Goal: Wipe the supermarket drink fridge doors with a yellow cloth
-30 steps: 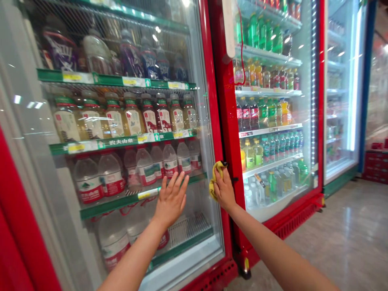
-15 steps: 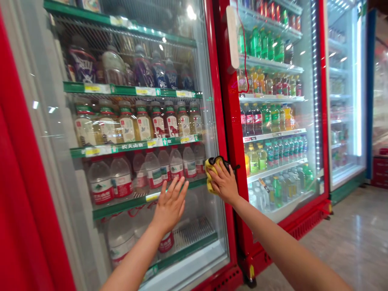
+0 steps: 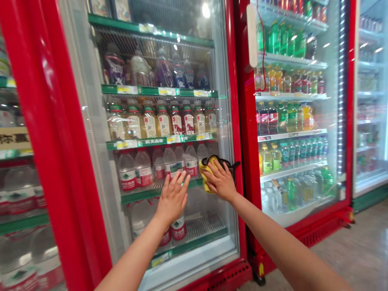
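Note:
My right hand presses a yellow cloth with a black edge against the glass door of a red-framed drinks fridge, near the door's right side. To its left, my left hand is at the same glass door, its fingers spread and nothing in them. Behind the glass, bottles with red and white labels stand on a green-edged shelf beside and above my left hand.
A second lit fridge with bottles stands to the right, its red frame close to my right hand. A white handle with a red cord sits on it. Further left is another red frame.
The view has swung left, so the fridges sit further right. My right hand and the cloth have moved left across the glass, off the door's right edge. My left hand is still spread.

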